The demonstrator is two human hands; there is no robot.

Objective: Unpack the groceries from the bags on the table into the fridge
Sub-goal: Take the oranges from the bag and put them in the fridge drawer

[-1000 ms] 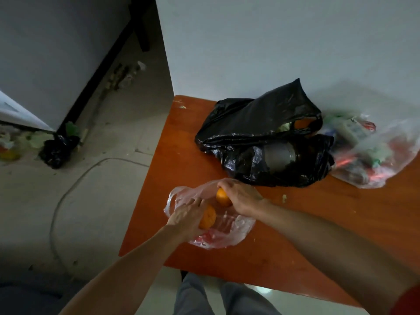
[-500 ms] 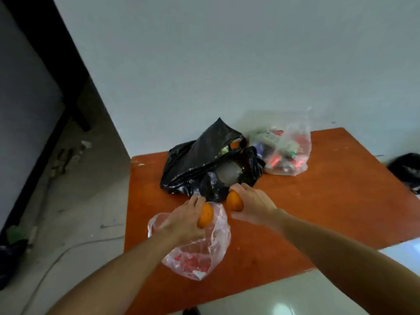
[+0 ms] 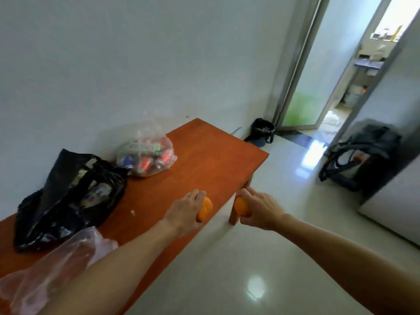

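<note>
My left hand point(image 3: 185, 211) grips an orange point(image 3: 205, 209) above the front edge of the orange-brown table point(image 3: 211, 153). My right hand point(image 3: 261, 209) grips a second orange point(image 3: 241, 206) just past the table's corner, over the floor. On the table lie a black plastic bag point(image 3: 66, 198) with packets showing inside, a clear bag point(image 3: 145, 153) of colourful packaged items by the wall, and a thin pinkish clear bag point(image 3: 52, 267) at the near left, partly behind my left forearm.
A white appliance front point(image 3: 395, 201) stands at the right edge, with a dark backpack point(image 3: 361, 153) beside it. A small black bin point(image 3: 263, 130) sits by an open doorway point(image 3: 341, 71). Glossy tiled floor point(image 3: 261, 258) spreads to the right of the table.
Both hands lifted the oranges out of the thin clear bag and carried them right, past the table's edge. The view swung right, revealing the doorway and the white appliance.
</note>
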